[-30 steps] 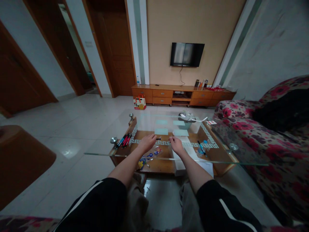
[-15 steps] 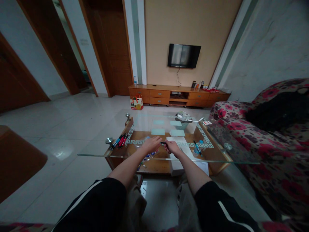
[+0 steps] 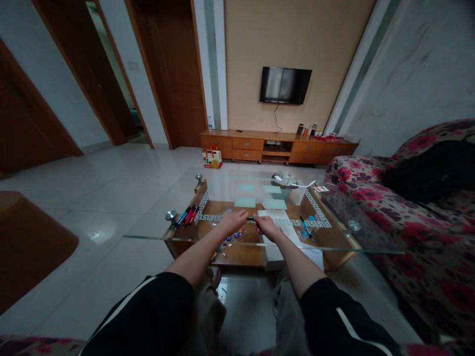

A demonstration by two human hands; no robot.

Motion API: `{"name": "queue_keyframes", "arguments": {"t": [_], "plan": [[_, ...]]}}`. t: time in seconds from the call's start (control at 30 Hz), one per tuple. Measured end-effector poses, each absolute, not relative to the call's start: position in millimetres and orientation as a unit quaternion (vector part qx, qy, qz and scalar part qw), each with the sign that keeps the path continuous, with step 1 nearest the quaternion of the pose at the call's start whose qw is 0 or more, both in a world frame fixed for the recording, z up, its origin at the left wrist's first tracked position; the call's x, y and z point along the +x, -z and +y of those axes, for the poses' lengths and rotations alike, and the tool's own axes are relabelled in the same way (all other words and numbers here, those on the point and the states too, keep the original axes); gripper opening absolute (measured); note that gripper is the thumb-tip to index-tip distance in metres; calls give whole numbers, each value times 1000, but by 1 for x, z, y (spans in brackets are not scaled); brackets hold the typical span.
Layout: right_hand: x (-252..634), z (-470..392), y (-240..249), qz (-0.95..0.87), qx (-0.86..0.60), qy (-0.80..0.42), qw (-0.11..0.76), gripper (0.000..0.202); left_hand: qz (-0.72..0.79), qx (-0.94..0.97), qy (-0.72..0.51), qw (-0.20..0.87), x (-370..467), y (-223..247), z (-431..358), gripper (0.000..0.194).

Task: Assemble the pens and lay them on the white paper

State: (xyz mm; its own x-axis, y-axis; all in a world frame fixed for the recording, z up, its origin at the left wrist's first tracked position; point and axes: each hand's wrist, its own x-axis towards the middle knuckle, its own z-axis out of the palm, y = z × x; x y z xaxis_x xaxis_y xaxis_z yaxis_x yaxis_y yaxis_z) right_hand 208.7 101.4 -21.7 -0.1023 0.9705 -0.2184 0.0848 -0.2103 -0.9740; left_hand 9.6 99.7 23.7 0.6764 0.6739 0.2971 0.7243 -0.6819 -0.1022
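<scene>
Above the middle of the glass table [image 3: 148, 230], a small dark pen-like piece [image 3: 251, 219] spans the gap between my hands. My left hand [image 3: 236, 221] has its fingers closed on the piece's left end. The right end is pinched in the fingers of my right hand [image 3: 264, 226]. Several pens [image 3: 186, 216], blue, red and black, lie in a group at the table's left side. To the right, a blue and black pen [image 3: 306, 227] lies by a small clear container with a blue top [image 3: 310, 218].
A white box [image 3: 273, 258], papers and plastic packets [image 3: 230, 239] show under the glass. A basket [image 3: 284, 190] of crumpled items is at the far right side. A flowered sofa [image 3: 356, 180] is at the right; a low cabinet [image 3: 247, 143] stands beyond.
The whole view has shifted slightly, so the room and table appear a little further right. Both hands keep nearly the same pose around the small dark piece.
</scene>
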Motion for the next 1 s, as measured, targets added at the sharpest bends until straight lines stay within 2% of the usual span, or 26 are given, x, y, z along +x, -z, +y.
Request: {"name": "queue_keyframes", "arguments": {"t": [0.23, 0.6, 0.77, 0.87, 1.0], "plan": [[208, 99, 19, -497, -519, -549, 427, 46, -359, -917, 122, 127, 9, -22, 103, 15], [207, 101, 19, -507, -522, -543, 420, 34, -364, -913, 127, 130, 4, -19, 103, 17], [208, 101, 21, -507, -525, -528, 434, 22, -362, -913, 129, 138, 3, -18, 103, 15], [210, 103, 24, -503, -530, -525, 436, 25, -352, -916, 129, 144, 3, -17, 104, 15], [214, 108, 30, -499, -543, -517, 433, 38, -344, -916, 135, 158, 3, -16, 104, 15]]}}
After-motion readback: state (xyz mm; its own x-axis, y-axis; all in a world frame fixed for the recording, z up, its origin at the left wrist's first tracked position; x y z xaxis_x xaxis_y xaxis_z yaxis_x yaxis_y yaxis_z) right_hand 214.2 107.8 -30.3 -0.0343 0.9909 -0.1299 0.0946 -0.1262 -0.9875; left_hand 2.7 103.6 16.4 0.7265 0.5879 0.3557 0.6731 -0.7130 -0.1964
